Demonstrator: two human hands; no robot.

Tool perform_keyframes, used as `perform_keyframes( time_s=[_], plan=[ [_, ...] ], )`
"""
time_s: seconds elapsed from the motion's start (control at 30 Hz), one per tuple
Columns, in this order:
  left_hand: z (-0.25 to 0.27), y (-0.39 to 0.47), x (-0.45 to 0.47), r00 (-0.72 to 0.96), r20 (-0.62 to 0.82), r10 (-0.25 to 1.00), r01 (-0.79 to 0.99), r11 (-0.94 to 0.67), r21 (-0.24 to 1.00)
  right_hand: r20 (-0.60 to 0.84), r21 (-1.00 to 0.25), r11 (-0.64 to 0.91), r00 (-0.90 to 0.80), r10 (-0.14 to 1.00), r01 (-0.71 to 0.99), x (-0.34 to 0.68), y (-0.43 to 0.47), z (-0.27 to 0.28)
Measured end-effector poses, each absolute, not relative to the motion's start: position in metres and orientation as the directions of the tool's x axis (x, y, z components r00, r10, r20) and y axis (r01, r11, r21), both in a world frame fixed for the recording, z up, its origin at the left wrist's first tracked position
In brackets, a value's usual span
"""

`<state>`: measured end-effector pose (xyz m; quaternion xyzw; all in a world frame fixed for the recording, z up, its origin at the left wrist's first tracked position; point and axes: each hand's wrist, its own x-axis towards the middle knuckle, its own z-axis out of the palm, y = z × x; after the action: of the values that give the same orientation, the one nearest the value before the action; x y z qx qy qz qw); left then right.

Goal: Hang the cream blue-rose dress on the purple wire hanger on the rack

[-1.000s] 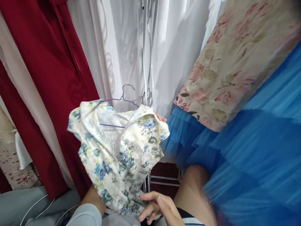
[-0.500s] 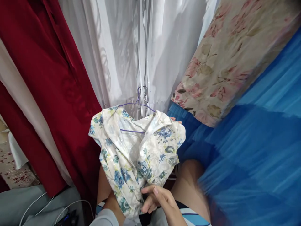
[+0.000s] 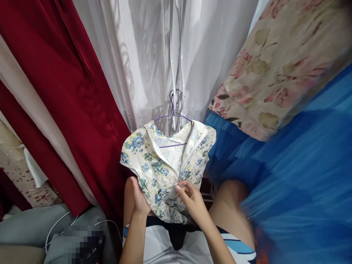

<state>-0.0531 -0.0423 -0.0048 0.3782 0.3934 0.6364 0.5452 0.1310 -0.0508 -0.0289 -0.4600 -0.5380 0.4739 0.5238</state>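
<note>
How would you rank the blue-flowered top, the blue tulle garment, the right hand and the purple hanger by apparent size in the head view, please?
1. Blue tulle garment
2. Blue-flowered top
3. Right hand and purple hanger: too close to rank; the hanger is thin and partly covered.

Floral garment [image 3: 155, 165]: cream, blue-flowered, short-sleeved; neckline open, lower part bunched (hem unclear).
Garment pose: shoulders uppermost, over the person's lap [image 3: 155, 244].
Purple hanger [image 3: 172, 112]: inside shoulders, hook upward, crossbar showing.
</note>
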Motion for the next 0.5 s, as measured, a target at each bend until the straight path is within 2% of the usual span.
perform_keyframes(
  time_s=[0.23,0.37,0.5],
  plan=[
    [-0.011,-0.043,-0.037,-0.05,0.012,0.999,-0.472,-0.034,0.881,0.187,-0.979,0.187,-0.007,0.982,0.084,0.124,-0.032,-0.04],
    [-0.008,-0.043,-0.035,-0.099,0.004,0.995,-0.51,-0.054,0.858,0.193,-0.976,0.189,0.023,0.981,0.107,0.119,-0.028,-0.037],
    [0.003,-0.043,-0.044,-0.215,0.017,0.976,-0.463,-0.117,0.878,0.187,-0.979,0.179,0.079,0.979,0.1,0.114,-0.032,-0.041]
  ],
)
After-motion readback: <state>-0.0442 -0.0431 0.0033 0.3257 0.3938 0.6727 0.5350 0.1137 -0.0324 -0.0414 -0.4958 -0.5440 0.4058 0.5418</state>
